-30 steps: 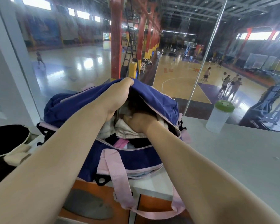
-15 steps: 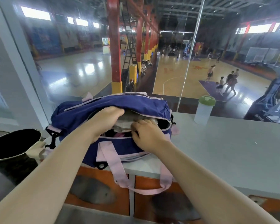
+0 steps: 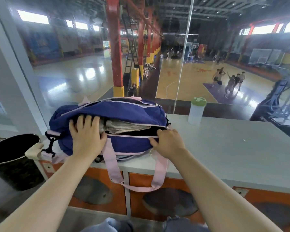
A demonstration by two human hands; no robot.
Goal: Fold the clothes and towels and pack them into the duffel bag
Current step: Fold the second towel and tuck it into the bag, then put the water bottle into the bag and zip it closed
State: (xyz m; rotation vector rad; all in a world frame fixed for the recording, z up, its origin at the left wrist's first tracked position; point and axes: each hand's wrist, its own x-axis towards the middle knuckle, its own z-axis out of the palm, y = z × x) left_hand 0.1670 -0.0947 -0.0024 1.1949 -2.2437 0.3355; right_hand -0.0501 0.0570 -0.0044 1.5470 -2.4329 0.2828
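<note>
- The grey counter (image 3: 224, 148) runs along a glass wall over a sports hall, and the blue duffel bag (image 3: 107, 113) sits at its near edge, nearer the left end, its mouth open towards the person
- A black bin (image 3: 12, 153) stands low on the left, beside the bag's end, with a pale cloth (image 3: 34, 149) draped over its rim
- The bag's pink handle strap (image 3: 134, 186) hangs down over the counter's front edge, in front of the orange panels
- Folded towels (image 3: 124, 125), pale and stacked, fill the bag's opening; they lie inside, below the upper flap
- The left hand (image 3: 86, 134) lies spread on the bag's left side, fingers straight and pressing the fabric, thumb at the lower zip edge; it grips nothing
- The right hand (image 3: 167, 141) has its fingers curled at the right end of the zip opening, seemingly pinching the edge or the puller; which one I cannot tell
- A second ago both hands were deep inside the bag, settling the contents; half a second ago they were at the mouth; now both are outside, on the shell
- That shift suggests the packing is done or nearly so, and the next step is probably closing the zip
- A clear bottle with a green lid (image 3: 197, 111) stands to the right, well apart from the bag
</note>
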